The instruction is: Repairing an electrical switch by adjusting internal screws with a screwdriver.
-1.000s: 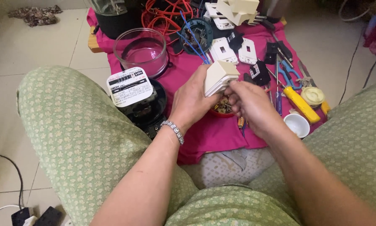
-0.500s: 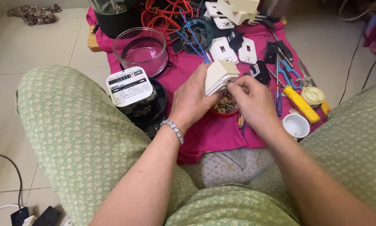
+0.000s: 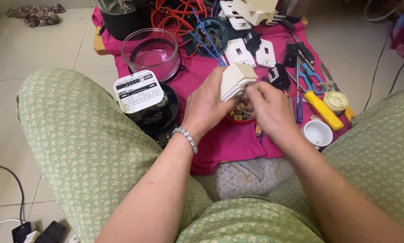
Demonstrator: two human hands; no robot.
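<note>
Head view, landmark: the pink cloth [image 3: 220, 144], a soft, creased fabric spread on the pale tiled floor between the person's knees.
Left hand: the left hand [image 3: 206, 105] is over the middle of the cloth, fingers wrapped around a cream plastic socket box [image 3: 236, 80], blocky with sharp edges; a beaded metal bracelet [image 3: 186, 137] circles the wrist.
Right hand: the right hand [image 3: 267, 110] is just beside the box, fingers curled narrow at its lower edge; whether they pinch anything I cannot tell.
Red bowl: a small round red bowl [image 3: 239, 118] of mixed metal bits sits on the cloth right under both hands.
Glass jar: a clear round glass jar [image 3: 150, 54] stands at the cloth's far left corner.
Meter: a black round meter [image 3: 145, 103] with a white label plate lies at the cloth's left edge.
Tools: a yellow-handled tool [image 3: 323, 110], blue pliers [image 3: 307, 77] and a white round cup [image 3: 317, 133] lie along the cloth's right side.
Plates: white flat switch plates [image 3: 240, 51] rest at the cloth's far end, beside orange cable [image 3: 175, 15].
</note>
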